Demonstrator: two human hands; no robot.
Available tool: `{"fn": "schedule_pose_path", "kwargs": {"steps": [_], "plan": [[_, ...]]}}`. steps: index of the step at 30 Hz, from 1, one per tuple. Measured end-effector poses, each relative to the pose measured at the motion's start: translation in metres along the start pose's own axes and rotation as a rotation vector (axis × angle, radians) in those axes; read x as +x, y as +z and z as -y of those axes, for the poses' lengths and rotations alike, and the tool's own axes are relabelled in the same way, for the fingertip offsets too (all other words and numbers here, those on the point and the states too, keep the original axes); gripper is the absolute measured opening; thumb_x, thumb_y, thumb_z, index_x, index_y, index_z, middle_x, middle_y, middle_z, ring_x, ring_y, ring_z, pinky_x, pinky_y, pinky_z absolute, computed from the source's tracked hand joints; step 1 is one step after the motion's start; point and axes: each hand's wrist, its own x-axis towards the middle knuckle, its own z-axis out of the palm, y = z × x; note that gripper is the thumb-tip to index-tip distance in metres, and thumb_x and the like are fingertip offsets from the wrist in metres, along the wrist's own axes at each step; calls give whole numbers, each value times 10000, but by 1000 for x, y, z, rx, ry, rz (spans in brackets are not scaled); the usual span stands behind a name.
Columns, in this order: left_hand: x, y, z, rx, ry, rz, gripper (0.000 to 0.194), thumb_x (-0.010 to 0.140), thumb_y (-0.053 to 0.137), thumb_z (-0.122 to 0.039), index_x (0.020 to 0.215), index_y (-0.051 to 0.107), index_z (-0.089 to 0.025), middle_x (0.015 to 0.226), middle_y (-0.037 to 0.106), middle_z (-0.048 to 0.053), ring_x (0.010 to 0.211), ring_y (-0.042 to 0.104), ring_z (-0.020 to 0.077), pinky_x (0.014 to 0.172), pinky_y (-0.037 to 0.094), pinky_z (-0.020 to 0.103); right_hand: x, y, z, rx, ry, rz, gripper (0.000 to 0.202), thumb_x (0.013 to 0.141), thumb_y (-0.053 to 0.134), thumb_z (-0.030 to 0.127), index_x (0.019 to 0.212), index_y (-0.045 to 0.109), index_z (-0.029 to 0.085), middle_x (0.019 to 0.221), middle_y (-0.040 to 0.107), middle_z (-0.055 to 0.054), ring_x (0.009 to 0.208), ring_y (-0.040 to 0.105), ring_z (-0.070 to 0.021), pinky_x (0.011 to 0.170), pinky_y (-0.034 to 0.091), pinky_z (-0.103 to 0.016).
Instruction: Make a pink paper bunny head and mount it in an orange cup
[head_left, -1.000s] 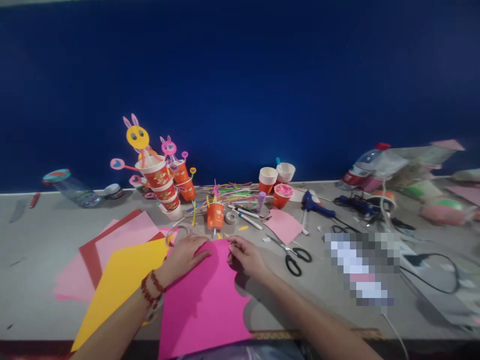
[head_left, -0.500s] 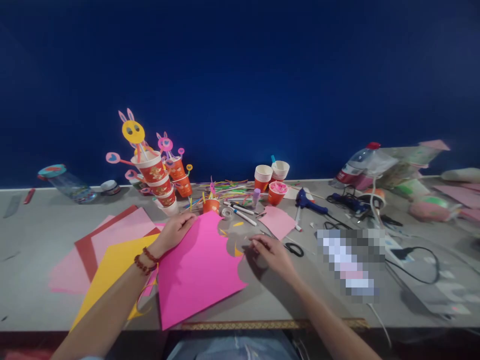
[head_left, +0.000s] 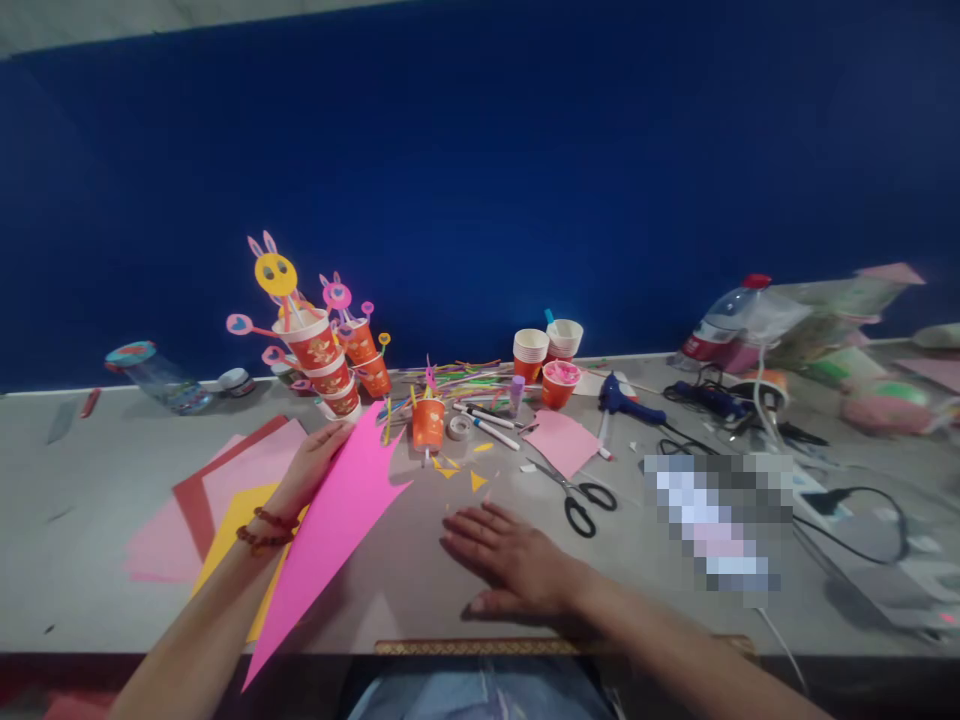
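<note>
My left hand (head_left: 313, 465) grips the edge of a bright pink paper sheet (head_left: 334, 535), which is tilted up and has a scalloped, cut edge facing right. The fingers behind the sheet are partly hidden. My right hand (head_left: 514, 555) lies palm down near the table's front, its fingers stretched out and nothing in it. Just beyond its fingertips are yellow paper scraps (head_left: 478, 482). To its upper right, black-handled scissors (head_left: 577, 497) rest on the table. An orange paper cup (head_left: 428, 425) with a pink paper piece stands past the sheet.
Pink, red and yellow sheets (head_left: 247, 510) lie under and beyond my left arm. Decorated cup stacks (head_left: 315, 345) stand at back left. Markers (head_left: 495, 432), a tape roll (head_left: 459, 428), a glue stick (head_left: 517, 395) and more cups (head_left: 531, 350) sit mid-back; a glue gun (head_left: 630, 405) and cables lie right.
My left hand has drawn the pink sheet leftward and tilted it up, uncovering the cup and table. My right hand has come nearer and flattened out. The scissors now show fully.
</note>
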Motion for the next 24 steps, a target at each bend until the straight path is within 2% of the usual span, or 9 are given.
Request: {"fn": "schedule_pose_path", "kwargs": {"steps": [3, 6, 9, 13, 15, 17, 19, 21, 24], "plan": [[-1, 5, 0, 31, 7, 28, 451, 851, 576, -589, 986, 684, -173, 835, 691, 23, 698, 583, 182, 598, 445, 262, 14, 7, -3, -10, -29, 33, 760, 945, 419, 662, 1565, 245, 258, 1607, 307, -79, 1492, 234, -271, 1224, 99, -486], [-6, 20, -4, 122, 71, 100, 404, 865, 565, -555, 939, 686, -177, 874, 693, 30, 792, 597, 207, 696, 463, 284, 28, 6, -19, -113, 155, -46, 775, 939, 432, 659, 1545, 315, 189, 1592, 324, -138, 1478, 258, -316, 1208, 119, -525], [-18, 38, -4, 409, 243, 273, 423, 944, 409, -507, 772, 623, -185, 756, 644, 21, 748, 571, 197, 692, 447, 289, 27, 3, -29, -191, 299, -127, 784, 937, 468, 627, 1539, 325, 144, 1578, 339, -182, 1463, 280, -336, 1193, 149, -535], [-30, 60, 2, 474, 283, 347, 390, 956, 398, -446, 698, 549, -197, 667, 591, -1, 664, 542, 172, 630, 400, 270, 16, -1, -28, -194, 154, -20, 656, 937, 552, 476, 1520, 370, 235, 1569, 391, -112, 1446, 314, -306, 1191, 168, -524], [-32, 68, 4, 491, 303, 364, 368, 964, 391, -425, 715, 544, -201, 688, 598, 0, 672, 552, 176, 639, 391, 278, 12, -8, -29, -196, 296, -136, 515, 952, 538, 376, 1422, 513, 167, 1523, 450, -151, 1434, 325, -330, 1179, 199, -549], [-31, 75, 4, 500, 325, 375, 356, 977, 378, -413, 747, 552, -205, 721, 611, 3, 696, 570, 181, 658, 393, 285, 9, -16, -31, -87, 436, -352, 391, 976, 471, 287, 1310, 603, 134, 1478, 494, -176, 1419, 349, -334, 1167, 241, -556], [-30, 81, 3, 505, 347, 383, 359, 989, 363, -407, 768, 563, -207, 734, 620, 3, 701, 581, 182, 664, 399, 286, 4, -21, -30, 134, 464, -466, 353, 1003, 407, 295, 1222, 648, 157, 1364, 601, -159, 1305, 502, -306, 1110, 364, -515], [-28, 86, 3, 509, 366, 380, 359, 994, 356, -396, 787, 580, -207, 744, 635, 10, 703, 587, 184, 671, 412, 286, -4, -19, -22, 336, 475, -434, 365, 1020, 375, 353, 1201, 642, 181, 1151, 717, -120, 1021, 679, -257, 906, 537, -435], [-25, 91, 8, 521, 390, 361, 354, 995, 350, -371, 811, 599, -201, 765, 656, 25, 712, 595, 188, 688, 430, 289, -17, -7, -4, 662, 478, -303, 395, 930, 559, 401, 1260, 582, 185, 906, 741, -56, 766, 698, -208, 676, 568, -327]]}}
